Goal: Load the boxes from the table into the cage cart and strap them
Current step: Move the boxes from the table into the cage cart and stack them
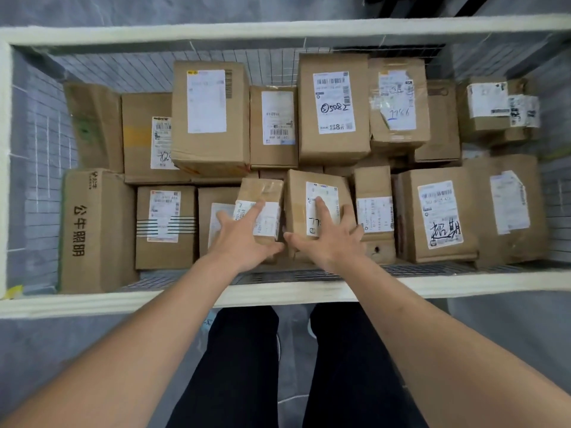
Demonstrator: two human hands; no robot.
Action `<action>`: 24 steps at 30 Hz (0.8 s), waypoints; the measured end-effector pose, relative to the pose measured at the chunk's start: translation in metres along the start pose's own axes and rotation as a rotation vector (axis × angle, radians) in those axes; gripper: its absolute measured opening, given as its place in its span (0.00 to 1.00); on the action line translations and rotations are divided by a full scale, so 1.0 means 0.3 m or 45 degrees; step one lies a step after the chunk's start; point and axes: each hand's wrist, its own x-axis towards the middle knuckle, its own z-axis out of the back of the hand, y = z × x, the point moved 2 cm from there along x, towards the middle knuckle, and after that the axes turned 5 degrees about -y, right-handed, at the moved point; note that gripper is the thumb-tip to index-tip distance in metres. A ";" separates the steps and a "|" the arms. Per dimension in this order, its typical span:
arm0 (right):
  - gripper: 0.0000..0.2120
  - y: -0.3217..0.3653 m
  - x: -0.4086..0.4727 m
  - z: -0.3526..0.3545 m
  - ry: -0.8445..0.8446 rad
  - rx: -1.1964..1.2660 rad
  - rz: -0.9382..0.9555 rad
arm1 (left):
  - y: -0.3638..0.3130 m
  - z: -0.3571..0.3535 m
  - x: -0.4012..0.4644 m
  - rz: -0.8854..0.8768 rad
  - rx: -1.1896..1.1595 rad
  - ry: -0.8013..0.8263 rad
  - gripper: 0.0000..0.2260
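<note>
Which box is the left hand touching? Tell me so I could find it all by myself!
Look inside the white-framed cage cart, along the row of boxes nearest the person. In the middle, the left hand lies with spread fingers on a small box. It is the narrowest one there, with a white label wrapped across it like a belt, beside the bigger box under the right hand.

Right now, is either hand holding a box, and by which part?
Neither grips one. The left hand lies flat on the small box's top, the right hand flat on the taller box's labelled top, fingers spread.
</note>
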 end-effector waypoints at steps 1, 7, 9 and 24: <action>0.53 -0.009 0.014 -0.009 0.002 -0.038 -0.008 | -0.003 -0.013 0.013 -0.012 0.008 0.029 0.48; 0.46 -0.045 0.070 -0.078 -0.072 -0.431 0.047 | 0.020 -0.096 0.105 -0.153 0.148 0.171 0.53; 0.43 -0.052 0.078 -0.104 -0.120 -0.589 0.097 | 0.022 -0.106 0.120 -0.203 0.226 0.159 0.51; 0.28 -0.005 0.104 -0.084 0.043 -0.302 0.333 | -0.037 -0.142 0.142 -0.721 0.634 -0.045 0.31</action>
